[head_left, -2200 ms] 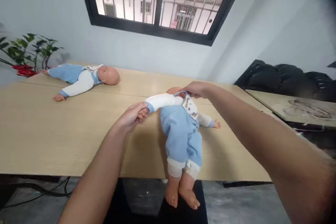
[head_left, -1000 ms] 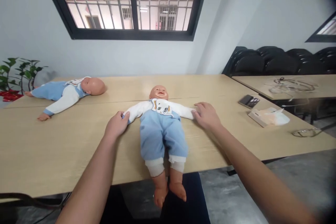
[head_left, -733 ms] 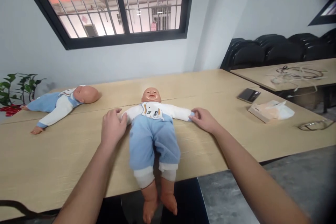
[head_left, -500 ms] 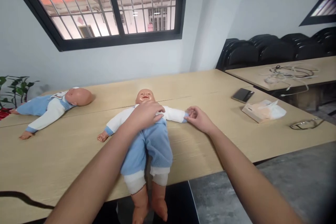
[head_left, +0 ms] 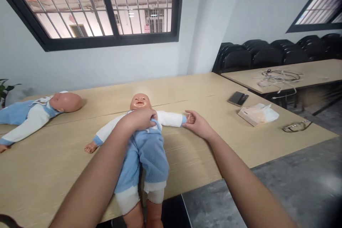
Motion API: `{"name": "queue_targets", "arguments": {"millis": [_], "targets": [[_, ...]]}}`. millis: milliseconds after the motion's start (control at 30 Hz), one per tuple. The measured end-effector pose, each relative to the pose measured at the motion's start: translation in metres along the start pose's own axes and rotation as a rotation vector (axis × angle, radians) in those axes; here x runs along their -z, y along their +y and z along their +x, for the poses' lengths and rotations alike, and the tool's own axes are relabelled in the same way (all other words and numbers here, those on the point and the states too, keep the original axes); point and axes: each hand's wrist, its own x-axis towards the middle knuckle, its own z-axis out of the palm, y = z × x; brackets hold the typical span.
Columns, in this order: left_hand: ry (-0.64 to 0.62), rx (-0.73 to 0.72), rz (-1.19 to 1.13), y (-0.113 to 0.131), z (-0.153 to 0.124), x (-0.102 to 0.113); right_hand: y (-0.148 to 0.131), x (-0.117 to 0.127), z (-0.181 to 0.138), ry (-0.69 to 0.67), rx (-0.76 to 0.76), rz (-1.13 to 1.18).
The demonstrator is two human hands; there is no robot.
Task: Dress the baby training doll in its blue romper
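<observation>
On the wooden table, near its front edge, lies our baby doll, face up, long axis running away from us, legs hanging over. Our left hand sits on its chest, fingers curled into soft fleece at the bib. Our right hand pinches the doll's smooth plastic hand beside it.

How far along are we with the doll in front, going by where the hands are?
Done: near doll lies face up on the table, legs over the edge. In hand: left hand grips its chest clothing; right hand holds its wrist. Left: blue outfit remains fully on.
</observation>
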Motion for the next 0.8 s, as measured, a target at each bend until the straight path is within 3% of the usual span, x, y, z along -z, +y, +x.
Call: {"name": "queue_targets", "arguments": {"millis": [100, 200, 300, 400, 533, 600, 700, 800], "targets": [[0.086, -0.077, -0.091, -0.01, 0.006, -0.002, -0.009, -0.01, 0.002, 0.116, 0.006, 0.259], [0.064, -0.059, -0.067, -0.023, 0.01, -0.008, -0.027, -0.028, 0.012, 0.239, 0.038, 0.467], [0.07, -0.041, 0.036, -0.03, 0.01, -0.012, -0.052, -0.049, 0.034, 0.346, 0.116, 0.494], [0.167, -0.156, 0.152, -0.03, 0.011, -0.011, -0.079, -0.07, 0.058, 0.383, 0.205, 0.444], [0.223, -0.4, 0.202, -0.028, 0.014, -0.002, -0.095, -0.097, 0.07, 0.403, 0.309, 0.284], [0.225, -0.447, 0.155, -0.031, 0.015, 0.001, -0.091, -0.105, 0.064, 0.344, 0.358, 0.232], [0.169, -0.395, 0.012, -0.038, 0.014, 0.002, -0.08, -0.107, 0.055, 0.219, 0.423, 0.196], [0.091, -0.27, -0.179, -0.041, 0.008, 0.003, -0.072, -0.103, 0.054, 0.223, 0.396, 0.265]]}}
